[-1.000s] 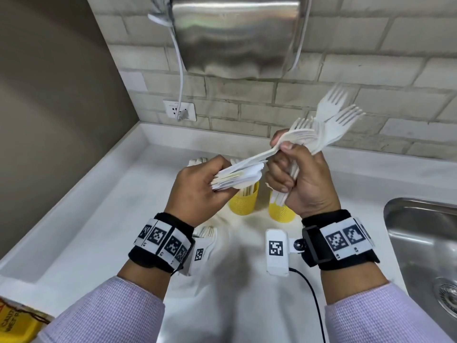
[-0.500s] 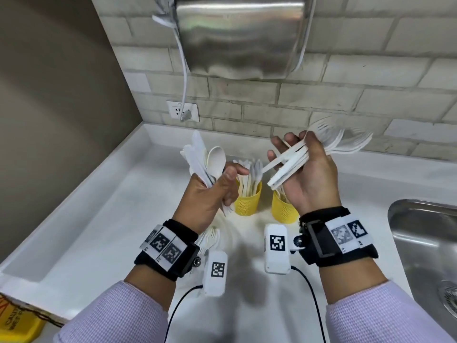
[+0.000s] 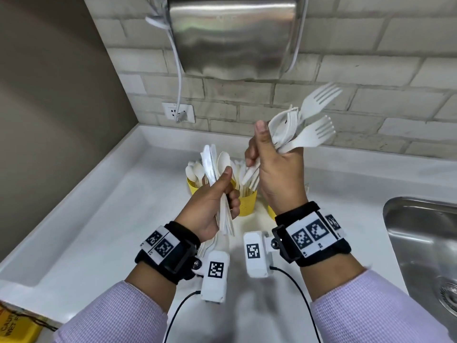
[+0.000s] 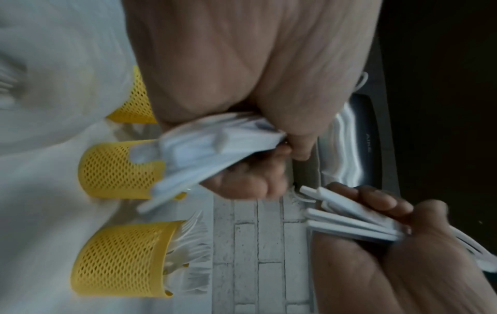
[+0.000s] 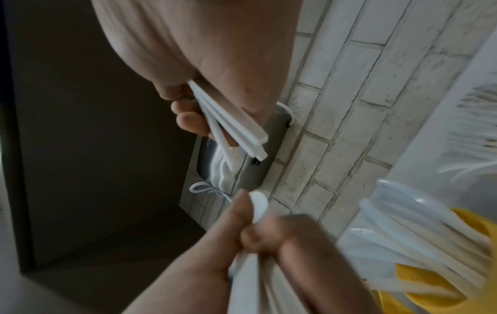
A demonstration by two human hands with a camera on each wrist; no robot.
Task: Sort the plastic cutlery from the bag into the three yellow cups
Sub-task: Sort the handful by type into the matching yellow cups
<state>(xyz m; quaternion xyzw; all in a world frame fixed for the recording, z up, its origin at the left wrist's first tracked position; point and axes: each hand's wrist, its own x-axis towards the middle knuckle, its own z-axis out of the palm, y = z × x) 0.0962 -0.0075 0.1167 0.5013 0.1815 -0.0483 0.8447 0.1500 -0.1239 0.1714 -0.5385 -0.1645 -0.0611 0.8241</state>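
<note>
White worktop point(image 3: 99, 219) tucked into a corner, brick-tile wall behind, a steel dispenser point(image 3: 232, 35) hanging up top and a sink point(image 3: 420, 231) off to the right. Both hands are full of plastic cutlery, held up over the cups.

Left hand point(image 3: 210, 204) is fisted round a mixed bundle point(image 3: 212, 167), thumb clamped on top, a serrated knife and a spoon bowl sticking out. Right hand point(image 3: 277, 169) grips a bunch of forks point(image 3: 309, 125) with the tines fanned up and to the right; its thumb stands straight up, the other fingers are wrapped round the handles. Looks to me like the forks got pulled out of the mix into one hand so they can go in as a batch rather than one by one.

Yellow cups point(image 4: 121, 167) sit in a row on the worktop right under the hands; from the left wrist view all three mesh cups show. Far-left one has spoons point(image 3: 195, 172), the right one point(image 4: 121, 257) holds forks, and I can't tell what's in the middle one. A bit more cutlery lies on the worktop near the left wrist, partly hidden. Can't spot the bag.

My guess: fork bunch goes down into the right cup next, handles first, since it's basically straight below that hand.
</note>
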